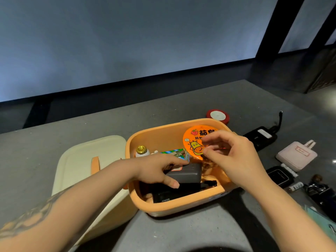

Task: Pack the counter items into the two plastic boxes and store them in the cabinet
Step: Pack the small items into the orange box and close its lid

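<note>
Reaching into the orange box [163, 209], the left hand [156, 171] gripped a grey charger [183, 174] lying crosswise; the right hand [232, 157] hovered alongside, fingers loosely curled, empty.

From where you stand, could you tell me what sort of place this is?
Probably a home or office counter by a large window: a grey countertop, a dark-framed window behind it, and chargers and power banks beside an orange storage box.
</note>
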`<state>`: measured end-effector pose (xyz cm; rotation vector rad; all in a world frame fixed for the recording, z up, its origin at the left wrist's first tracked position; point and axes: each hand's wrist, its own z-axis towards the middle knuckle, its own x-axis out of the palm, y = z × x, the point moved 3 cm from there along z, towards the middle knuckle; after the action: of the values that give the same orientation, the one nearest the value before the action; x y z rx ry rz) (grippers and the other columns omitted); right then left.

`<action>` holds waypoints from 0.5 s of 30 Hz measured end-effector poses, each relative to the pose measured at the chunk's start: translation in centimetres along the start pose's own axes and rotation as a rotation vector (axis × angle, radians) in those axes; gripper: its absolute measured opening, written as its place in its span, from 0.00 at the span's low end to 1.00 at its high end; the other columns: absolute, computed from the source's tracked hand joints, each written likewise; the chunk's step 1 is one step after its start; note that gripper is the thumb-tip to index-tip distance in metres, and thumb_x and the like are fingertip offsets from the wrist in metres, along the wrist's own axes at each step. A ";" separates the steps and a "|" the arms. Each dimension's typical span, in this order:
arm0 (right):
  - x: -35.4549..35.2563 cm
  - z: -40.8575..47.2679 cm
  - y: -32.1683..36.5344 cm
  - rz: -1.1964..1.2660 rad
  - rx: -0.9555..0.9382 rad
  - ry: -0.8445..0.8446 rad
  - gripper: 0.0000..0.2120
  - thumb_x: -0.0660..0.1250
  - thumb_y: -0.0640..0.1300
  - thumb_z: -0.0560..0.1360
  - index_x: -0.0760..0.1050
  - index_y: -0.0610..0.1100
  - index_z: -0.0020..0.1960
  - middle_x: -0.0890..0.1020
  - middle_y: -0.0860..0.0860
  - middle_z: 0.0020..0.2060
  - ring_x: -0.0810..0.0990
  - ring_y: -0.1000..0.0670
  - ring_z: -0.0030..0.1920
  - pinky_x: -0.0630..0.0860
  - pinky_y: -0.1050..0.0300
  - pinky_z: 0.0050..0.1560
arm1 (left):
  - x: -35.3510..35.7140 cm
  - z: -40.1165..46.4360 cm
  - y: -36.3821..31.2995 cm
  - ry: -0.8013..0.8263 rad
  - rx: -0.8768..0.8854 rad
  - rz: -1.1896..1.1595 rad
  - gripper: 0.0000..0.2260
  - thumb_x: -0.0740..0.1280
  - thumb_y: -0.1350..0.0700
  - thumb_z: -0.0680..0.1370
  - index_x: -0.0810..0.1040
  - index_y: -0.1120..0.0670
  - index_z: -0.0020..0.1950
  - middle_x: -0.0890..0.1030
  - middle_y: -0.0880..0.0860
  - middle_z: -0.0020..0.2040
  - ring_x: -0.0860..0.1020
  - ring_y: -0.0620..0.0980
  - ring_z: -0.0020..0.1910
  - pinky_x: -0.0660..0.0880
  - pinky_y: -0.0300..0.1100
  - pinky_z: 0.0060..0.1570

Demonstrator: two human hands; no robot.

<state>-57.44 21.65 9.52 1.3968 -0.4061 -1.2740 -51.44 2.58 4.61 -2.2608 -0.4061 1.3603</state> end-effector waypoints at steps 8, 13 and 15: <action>1.4 0.3 0.0 -0.010 0.009 0.041 0.12 0.73 0.35 0.71 0.81 0.51 0.47 0.84 0.54 0.42 0.82 0.56 0.41 0.80 0.64 0.42 | 0.4 0.7 1.0 0.146 -0.113 -0.022 0.34 0.66 0.41 0.75 0.54 0.43 0.76 0.60 0.46 0.75 0.61 0.49 0.72 0.58 0.43 0.69; 1.5 0.5 0.2 -0.015 -0.004 0.050 0.11 0.73 0.36 0.71 0.81 0.51 0.48 0.84 0.54 0.42 0.82 0.56 0.42 0.79 0.65 0.43 | 0.3 1.0 0.4 0.078 -0.136 0.066 0.35 0.69 0.39 0.72 0.59 0.46 0.73 0.70 0.52 0.69 0.68 0.53 0.64 0.67 0.50 0.64; 1.0 0.7 0.1 -0.018 0.000 0.033 0.11 0.73 0.35 0.71 0.82 0.50 0.48 0.84 0.55 0.43 0.82 0.56 0.42 0.79 0.65 0.45 | 0.4 0.7 0.3 0.028 -0.158 0.225 0.38 0.68 0.35 0.70 0.58 0.46 0.74 0.69 0.53 0.67 0.65 0.54 0.64 0.67 0.52 0.62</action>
<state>-57.61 20.43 9.29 1.4230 -0.3715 -1.2636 -51.87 2.62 3.89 -2.5149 -0.2640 1.4487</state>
